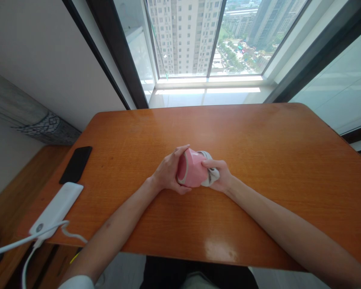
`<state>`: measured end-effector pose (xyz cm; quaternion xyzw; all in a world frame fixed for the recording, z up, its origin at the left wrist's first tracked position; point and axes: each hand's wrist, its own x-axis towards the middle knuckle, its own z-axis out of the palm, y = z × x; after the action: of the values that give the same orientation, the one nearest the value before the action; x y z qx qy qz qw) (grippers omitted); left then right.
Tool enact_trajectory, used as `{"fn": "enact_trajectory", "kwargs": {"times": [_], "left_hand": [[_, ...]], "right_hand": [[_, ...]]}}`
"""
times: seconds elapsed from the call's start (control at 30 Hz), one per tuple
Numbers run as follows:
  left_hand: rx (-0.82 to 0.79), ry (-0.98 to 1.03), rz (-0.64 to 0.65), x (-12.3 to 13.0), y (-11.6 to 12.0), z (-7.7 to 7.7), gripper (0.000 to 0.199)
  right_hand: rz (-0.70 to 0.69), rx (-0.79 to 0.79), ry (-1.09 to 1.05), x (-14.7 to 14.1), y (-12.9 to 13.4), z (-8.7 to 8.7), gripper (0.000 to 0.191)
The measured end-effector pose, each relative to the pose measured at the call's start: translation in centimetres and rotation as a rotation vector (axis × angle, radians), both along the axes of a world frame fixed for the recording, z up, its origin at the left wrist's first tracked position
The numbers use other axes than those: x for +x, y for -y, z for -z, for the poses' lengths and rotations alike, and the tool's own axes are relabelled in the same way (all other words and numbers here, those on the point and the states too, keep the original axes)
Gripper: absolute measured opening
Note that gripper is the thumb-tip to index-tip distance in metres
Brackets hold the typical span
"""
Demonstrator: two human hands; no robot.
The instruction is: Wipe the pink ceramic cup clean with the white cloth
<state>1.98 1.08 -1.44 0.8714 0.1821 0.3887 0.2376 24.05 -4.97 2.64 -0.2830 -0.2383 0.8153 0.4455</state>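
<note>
Pink cup (pixel 191 168) looks light, stiff and a bit slick, best held by its sides. Left hand (pixel 168 170) wraps it just above the table (pixel 198 224); right hand (pixel 219 174) pinches soft white cloth (pixel 211 176) at its end.

Behind the fingers (pixel 180 151) of the left hand (pixel 168 171), the left forearm (pixel 117 228) runs bare to a white sleeve (pixel 76 282), and a small dark mark (pixel 108 224) sits on the forearm well back from the fingers. The right hand (pixel 221 175) and right forearm (pixel 289 224) show bare from the fingers back to the edge of the view. Farther back than the fingers on either side, dark clothing (pixel 198 273) covers the lap.
</note>
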Motion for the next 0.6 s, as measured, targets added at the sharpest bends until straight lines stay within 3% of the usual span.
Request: {"fn": "enact_trajectory", "kwargs": {"times": [0.6], "left_hand": [[0.016,0.02,-0.032,0.11,-0.1,0.34,0.134]], "right_hand": [[0.067,0.021,0.056,-0.27,0.38,0.42,0.048]]}}
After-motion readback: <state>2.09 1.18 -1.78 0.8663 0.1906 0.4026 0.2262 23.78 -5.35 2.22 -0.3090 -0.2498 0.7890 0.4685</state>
